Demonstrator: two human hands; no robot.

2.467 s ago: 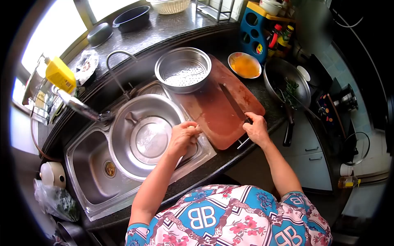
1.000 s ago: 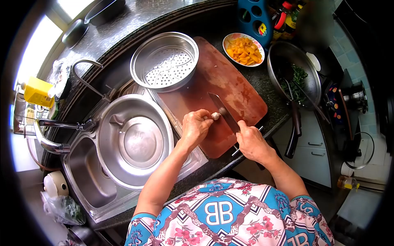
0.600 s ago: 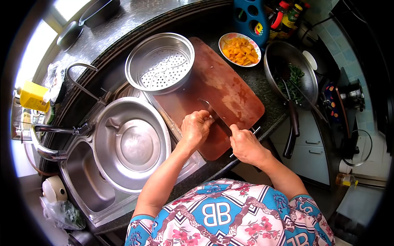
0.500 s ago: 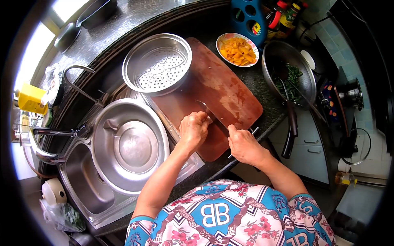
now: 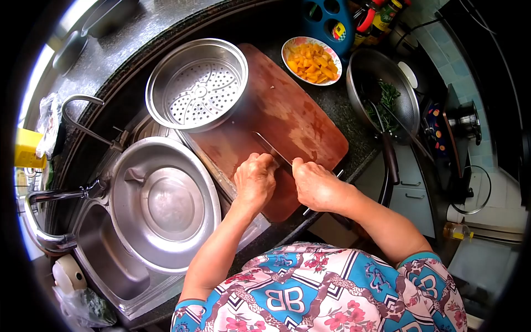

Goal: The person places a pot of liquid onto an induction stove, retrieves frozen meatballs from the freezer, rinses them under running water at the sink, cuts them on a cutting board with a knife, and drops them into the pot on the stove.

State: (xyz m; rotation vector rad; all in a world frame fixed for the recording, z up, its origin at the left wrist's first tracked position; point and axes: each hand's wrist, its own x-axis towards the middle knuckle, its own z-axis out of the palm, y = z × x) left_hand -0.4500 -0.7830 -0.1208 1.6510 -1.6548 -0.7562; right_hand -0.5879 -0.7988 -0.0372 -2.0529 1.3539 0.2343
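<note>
My right hand point(image 5: 321, 185) is closed around the handle of a knife point(image 5: 269, 146), whose thin blade points away from me over a reddish-brown cutting board point(image 5: 310, 119). Beside the blade, my left hand point(image 5: 255, 180) is closed low over the board, its fingertips curled in. Whatever lies under those fingers is hidden. A steel steamer pan point(image 5: 202, 91) with a perforated bottom rests on the board's far left corner. Bits of moisture and a small pale speck show on the board's surface.
Left of the board, a large steel basin point(image 5: 174, 205) sits over the sink point(image 5: 113, 254), near two faucets. A bowl of orange chunks point(image 5: 312, 61) stands behind the board. To the right is a wok point(image 5: 406, 91) with leafy greens and a utensil; its dark handle point(image 5: 391, 160) juts toward me.
The view has shifted slightly. My right hand has come closer to my left with the knife, and more of the blade shows. Both hands stay closed over the board.
</note>
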